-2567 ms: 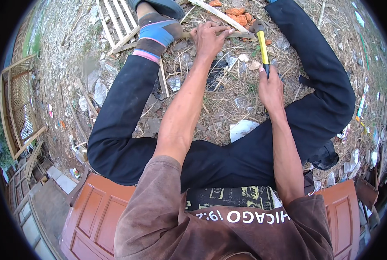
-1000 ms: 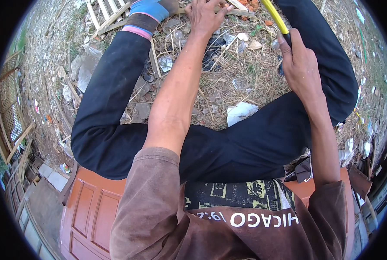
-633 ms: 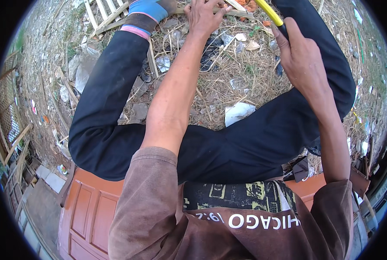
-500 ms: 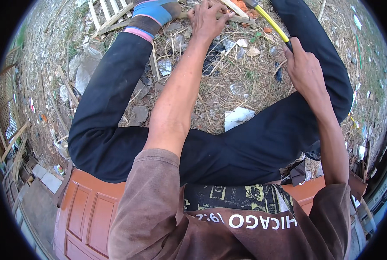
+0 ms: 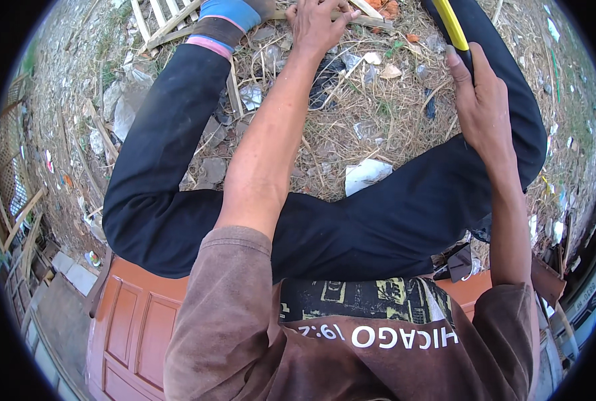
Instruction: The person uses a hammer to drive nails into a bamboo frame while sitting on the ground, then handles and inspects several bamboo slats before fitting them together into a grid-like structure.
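Observation:
My left hand (image 5: 317, 28) is at the top edge with its fingers bent over a thin wooden slat (image 5: 371, 23); the fingertips are partly cut off, and any small thing between them is hidden. In my right hand (image 5: 482, 100) is a hammer (image 5: 453, 27), gripped by its yellow and black handle and raised over my right leg. The hammer's head is out of the picture. To the left of my left hand, more slats are joined into a frame (image 5: 171, 25), beside my foot in a blue covering (image 5: 234, 15).
I sit on a brown panelled door-like board (image 5: 134, 327), legs bent outward in dark trousers. Dry grass, stones and litter cover the ground, with a white broken piece (image 5: 366, 176) between my legs. Orange rubble (image 5: 388, 8) lies beyond the slat. A vehicle (image 5: 588, 301) shows at the right rim.
The hammer and my right hand have risen and shifted slightly to the right, taking the hammer's head out of view. My left hand remains by the slat.

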The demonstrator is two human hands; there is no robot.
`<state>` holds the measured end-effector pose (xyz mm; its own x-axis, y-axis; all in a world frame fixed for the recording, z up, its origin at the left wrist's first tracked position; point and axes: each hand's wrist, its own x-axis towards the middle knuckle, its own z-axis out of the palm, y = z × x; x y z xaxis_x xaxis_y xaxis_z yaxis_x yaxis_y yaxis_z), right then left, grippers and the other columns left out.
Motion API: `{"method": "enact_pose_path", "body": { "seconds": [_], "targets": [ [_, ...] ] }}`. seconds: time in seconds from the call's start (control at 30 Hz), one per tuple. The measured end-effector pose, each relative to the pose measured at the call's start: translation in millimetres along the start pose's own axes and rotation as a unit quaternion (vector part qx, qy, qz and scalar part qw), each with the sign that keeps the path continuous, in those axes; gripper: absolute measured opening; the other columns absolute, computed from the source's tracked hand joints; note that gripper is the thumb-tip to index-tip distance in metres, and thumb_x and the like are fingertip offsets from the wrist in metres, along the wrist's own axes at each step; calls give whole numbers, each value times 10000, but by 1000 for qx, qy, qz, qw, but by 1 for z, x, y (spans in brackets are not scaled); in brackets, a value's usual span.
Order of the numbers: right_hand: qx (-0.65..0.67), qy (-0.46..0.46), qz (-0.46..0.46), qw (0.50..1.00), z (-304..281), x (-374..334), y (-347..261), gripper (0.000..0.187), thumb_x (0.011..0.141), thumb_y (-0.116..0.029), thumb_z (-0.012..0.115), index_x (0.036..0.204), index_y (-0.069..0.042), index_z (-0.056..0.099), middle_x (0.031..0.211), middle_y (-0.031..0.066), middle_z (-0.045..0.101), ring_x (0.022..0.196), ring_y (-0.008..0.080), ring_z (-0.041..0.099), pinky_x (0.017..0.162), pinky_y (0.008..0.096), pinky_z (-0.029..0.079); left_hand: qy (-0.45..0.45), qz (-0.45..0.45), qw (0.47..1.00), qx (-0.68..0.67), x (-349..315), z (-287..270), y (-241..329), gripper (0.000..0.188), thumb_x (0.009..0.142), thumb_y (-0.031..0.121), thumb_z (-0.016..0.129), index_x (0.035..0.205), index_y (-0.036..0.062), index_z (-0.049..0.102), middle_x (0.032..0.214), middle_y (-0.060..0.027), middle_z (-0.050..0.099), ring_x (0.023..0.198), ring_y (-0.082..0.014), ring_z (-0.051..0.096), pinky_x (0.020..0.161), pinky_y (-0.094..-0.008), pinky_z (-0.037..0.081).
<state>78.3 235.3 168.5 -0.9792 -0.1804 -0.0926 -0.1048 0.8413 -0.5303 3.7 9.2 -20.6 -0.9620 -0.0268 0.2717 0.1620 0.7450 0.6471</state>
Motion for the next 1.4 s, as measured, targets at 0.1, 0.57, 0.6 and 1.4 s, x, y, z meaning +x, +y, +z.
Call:
{"method": "enact_pose_path", "body": {
  "seconds": [0.1, 0.57, 0.6, 1.4],
  "targets": [
    [-101, -12, -13, 995, 19, -6, 49, 222, 1027, -237, 547, 1035, -27, 477, 612, 245, 557, 621, 465, 585, 526, 523, 409, -2, 9, 1000, -14, 3, 9, 8, 192, 862, 321, 738, 961, 159, 717, 1005, -73, 601, 1048, -285, 551, 927, -477, 336],
    [-169, -18, -92, 981, 6, 13, 33, 214, 1017, -250, 551, 1016, -47, 483, 601, 224, 574, 609, 459, 596, 521, 557, 434, 3, 13, 1000, 9, 3, 8, 0, 194, 849, 274, 730, 997, 149, 722, 1009, -97, 594, 1055, -305, 550, 949, -487, 339],
    [-120, -24, -82, 989, 1, 4, 16, 210, 1017, -245, 550, 1006, -47, 482, 602, 226, 571, 615, 464, 595, 525, 560, 434, -1, -20, 1000, 8, 0, 7, 1, 201, 842, 273, 737, 999, 149, 722, 1001, -97, 597, 1054, -306, 553, 943, -486, 339],
    [-138, -23, -32, 990, 14, -8, 44, 223, 1010, -254, 569, 1011, -47, 486, 620, 248, 586, 617, 481, 598, 532, 551, 439, 2, 13, 999, 30, 3, 18, -5, 242, 848, 403, 734, 973, 196, 739, 998, -39, 598, 1055, -260, 550, 940, -459, 325]
  ]
}}
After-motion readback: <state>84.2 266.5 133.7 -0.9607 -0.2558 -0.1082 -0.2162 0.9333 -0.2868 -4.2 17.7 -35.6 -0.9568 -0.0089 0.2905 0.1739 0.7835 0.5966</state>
